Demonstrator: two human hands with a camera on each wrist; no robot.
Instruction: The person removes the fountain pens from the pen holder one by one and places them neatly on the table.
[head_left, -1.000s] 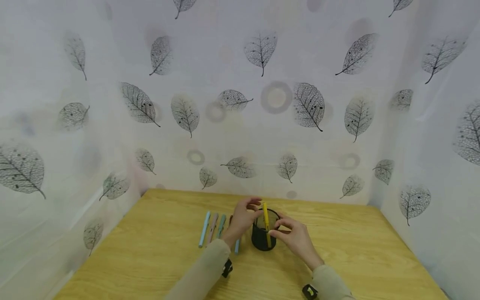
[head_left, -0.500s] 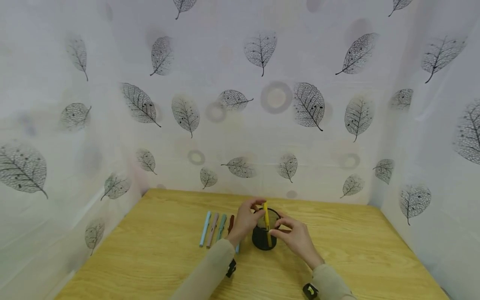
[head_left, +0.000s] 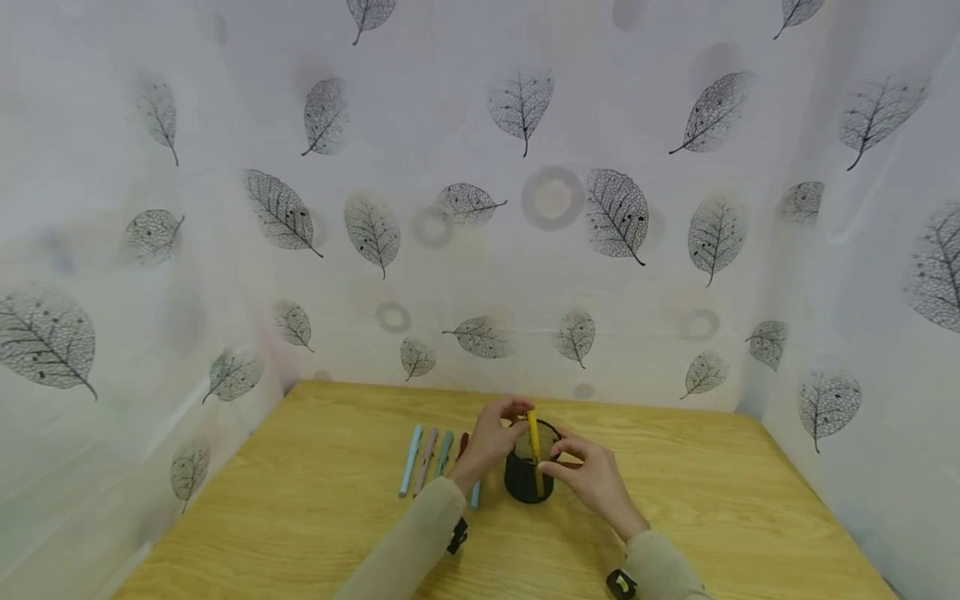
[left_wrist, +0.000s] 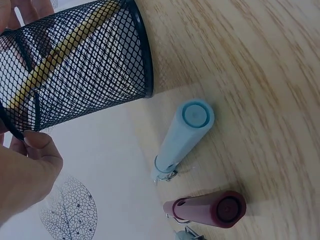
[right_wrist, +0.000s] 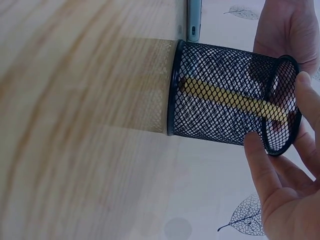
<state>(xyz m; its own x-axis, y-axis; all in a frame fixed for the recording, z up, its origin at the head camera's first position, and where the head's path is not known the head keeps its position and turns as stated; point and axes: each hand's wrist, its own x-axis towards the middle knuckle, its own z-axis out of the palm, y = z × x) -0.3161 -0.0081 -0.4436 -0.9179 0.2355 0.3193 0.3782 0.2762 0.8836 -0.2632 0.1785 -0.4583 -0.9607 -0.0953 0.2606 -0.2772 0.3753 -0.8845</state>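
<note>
A black mesh pen holder (head_left: 529, 479) stands upright on the wooden table. Inside it a yellow pen (right_wrist: 225, 97) leans, its top end rising past the rim. My left hand (head_left: 491, 437) grips the holder's rim (left_wrist: 20, 134) from the left, its fingers beside the pen's top; whether they also touch the pen is hidden. From the right, my right hand (head_left: 596, 483) holds the holder, with finger and thumb at its rim and side. The light blue pen (left_wrist: 185, 132) and the dark red pen (left_wrist: 207, 207) lie left of the holder, partly behind my left arm in the head view.
Farther left on the table (head_left: 675, 467) lie another light blue pen (head_left: 410, 461), a mauve pen (head_left: 426, 460) and a green pen (head_left: 444, 454), in a row. A pale leaf-printed sheet (head_left: 480, 275) encloses the table's back and sides.
My left hand has shifted slightly right, with its fingers closer to the yellow pen's top and the rim. The right hand, holder and pens have stayed in place.
</note>
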